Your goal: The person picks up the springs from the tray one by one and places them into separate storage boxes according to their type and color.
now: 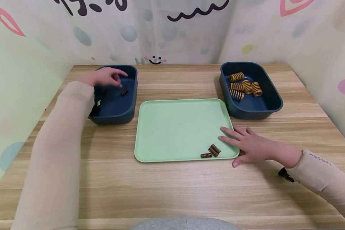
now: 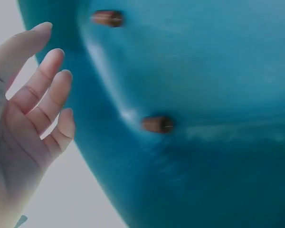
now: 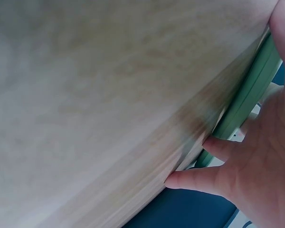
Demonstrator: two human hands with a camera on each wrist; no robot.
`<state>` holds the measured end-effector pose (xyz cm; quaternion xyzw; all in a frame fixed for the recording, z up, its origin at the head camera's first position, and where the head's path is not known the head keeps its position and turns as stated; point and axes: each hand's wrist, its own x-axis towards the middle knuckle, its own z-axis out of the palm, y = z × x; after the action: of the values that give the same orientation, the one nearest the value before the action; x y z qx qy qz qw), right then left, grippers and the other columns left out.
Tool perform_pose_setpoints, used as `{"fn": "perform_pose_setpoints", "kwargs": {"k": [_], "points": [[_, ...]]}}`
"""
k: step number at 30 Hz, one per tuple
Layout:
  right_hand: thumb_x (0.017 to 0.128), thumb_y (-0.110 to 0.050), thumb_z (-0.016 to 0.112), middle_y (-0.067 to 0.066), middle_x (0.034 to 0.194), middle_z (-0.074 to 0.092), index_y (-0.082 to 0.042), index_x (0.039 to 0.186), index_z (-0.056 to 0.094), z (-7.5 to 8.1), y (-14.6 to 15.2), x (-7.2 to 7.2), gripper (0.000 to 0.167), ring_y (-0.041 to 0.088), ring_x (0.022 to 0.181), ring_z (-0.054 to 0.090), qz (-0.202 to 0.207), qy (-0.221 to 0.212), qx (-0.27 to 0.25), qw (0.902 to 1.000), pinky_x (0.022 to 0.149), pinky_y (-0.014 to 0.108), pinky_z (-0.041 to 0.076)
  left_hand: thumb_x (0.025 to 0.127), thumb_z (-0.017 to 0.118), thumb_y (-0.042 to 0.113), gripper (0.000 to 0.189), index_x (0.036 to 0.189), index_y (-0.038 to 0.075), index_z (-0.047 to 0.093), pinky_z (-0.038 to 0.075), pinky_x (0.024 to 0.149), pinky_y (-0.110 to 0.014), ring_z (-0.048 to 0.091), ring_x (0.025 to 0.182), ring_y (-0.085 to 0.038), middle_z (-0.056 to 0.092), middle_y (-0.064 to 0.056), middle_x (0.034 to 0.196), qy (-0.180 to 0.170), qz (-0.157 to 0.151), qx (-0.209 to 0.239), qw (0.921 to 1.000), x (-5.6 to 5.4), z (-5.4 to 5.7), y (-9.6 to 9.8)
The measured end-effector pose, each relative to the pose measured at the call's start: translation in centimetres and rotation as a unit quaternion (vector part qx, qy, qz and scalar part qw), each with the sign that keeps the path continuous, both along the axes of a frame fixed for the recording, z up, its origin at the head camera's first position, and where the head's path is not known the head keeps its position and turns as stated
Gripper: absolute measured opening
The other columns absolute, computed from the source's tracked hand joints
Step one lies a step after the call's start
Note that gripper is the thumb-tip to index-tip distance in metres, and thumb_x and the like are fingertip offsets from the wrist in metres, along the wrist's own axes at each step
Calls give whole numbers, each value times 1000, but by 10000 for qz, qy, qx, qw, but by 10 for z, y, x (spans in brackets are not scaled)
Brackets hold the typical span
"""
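Observation:
Over the left blue bin (image 1: 115, 119), my left hand (image 1: 107, 76) hovers with loosely bent fingers and nothing between them. Inside that bin lie two small dark copper springs, one spring (image 1: 124, 92) below the fingertips and another spring (image 1: 103, 90) nearer the wrist. The left wrist view shows both, a spring (image 2: 108, 18) and a second spring (image 2: 157, 124), apart from the hand. My right hand (image 1: 251, 144) rests with spread fingers on the right edge of the light green tray (image 1: 175, 127). Three small coil springs (image 1: 206, 155) lie near the tray's lower right corner.
A second blue bin (image 1: 265, 107) stands at the back right, holding several larger gold springs (image 1: 237, 77). The wooden table (image 1: 161, 188) extends beneath everything. A patterned curtain (image 1: 175, 35) hangs along the back edge.

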<state>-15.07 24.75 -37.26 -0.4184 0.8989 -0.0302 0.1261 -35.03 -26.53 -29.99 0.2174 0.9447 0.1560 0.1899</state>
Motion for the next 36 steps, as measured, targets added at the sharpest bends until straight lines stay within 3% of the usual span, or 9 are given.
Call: {"fn": "perform_pose_setpoints", "kwargs": {"k": [5, 9, 15, 19, 22, 28, 36], "points": [[76, -62, 57, 12, 152, 13, -16, 143, 31, 1, 0, 0, 85, 49, 130, 21, -36, -49, 6, 10000, 88, 72, 25, 92, 55, 21, 57, 141, 6, 31, 38, 93, -47, 48, 105, -35, 50, -24, 118, 106, 147, 460, 9988, 7, 21, 11], [76, -61, 58, 12, 151, 14, -16, 142, 32, 2, 0, 0, 85, 49, 130, 22, -30, -41, -25, 10000, 87, 72, 26, 92, 54, 24, 58, 143, 10, 29, 35, 97, -49, 48, 107, -36, 50, -22, 121, 274, 21, 635, 9976, 18, 38, 26], [76, -61, 58, 12, 152, 14, -16, 143, 31, 2, 0, -1, 85, 50, 130, 21, -44, -78, -31, 10000, 87, 73, 25, 91, 56, 23, 56, 141, 15, 34, 39, 92, -45, 54, 102, -30, 55, -15, 118, 842, -673, 555, 9926, 38, 58, 56], [76, -61, 58, 12, 152, 14, -17, 143, 31, 2, 1, -1, 85, 50, 131, 21, -66, -108, -30, 9999, 88, 73, 24, 89, 58, 20, 56, 140, 15, 36, 43, 84, -41, 56, 98, -26, 57, -12, 115, 1033, -1168, 415, 9869, 51, 65, 83], [76, -61, 58, 12, 152, 14, -17, 143, 31, 2, 0, -2, 85, 50, 130, 21, -49, -86, -38, 9999, 88, 73, 24, 88, 60, 19, 56, 139, 13, 38, 45, 80, -39, 57, 98, -25, 57, -11, 116, 1035, -1460, 370, 9832, 60, 66, 103], [75, -62, 57, 12, 152, 14, -16, 143, 31, 1, 0, -3, 85, 49, 130, 21, -39, -79, -32, 10000, 88, 73, 24, 87, 62, 15, 55, 136, 10, 40, 44, 86, -39, 55, 100, -25, 56, -11, 118, 775, -2001, 661, 9745, 76, 60, 133], [75, -61, 59, 12, 152, 14, -18, 143, 30, 0, 1, -2, 86, 50, 131, 21, -87, -140, -48, 9999, 88, 72, 24, 84, 66, 20, 53, 132, 11, 47, 44, 83, -30, 55, 96, -17, 57, -4, 116, 625, -2760, 1056, 9533, 101, 39, 170]]}}
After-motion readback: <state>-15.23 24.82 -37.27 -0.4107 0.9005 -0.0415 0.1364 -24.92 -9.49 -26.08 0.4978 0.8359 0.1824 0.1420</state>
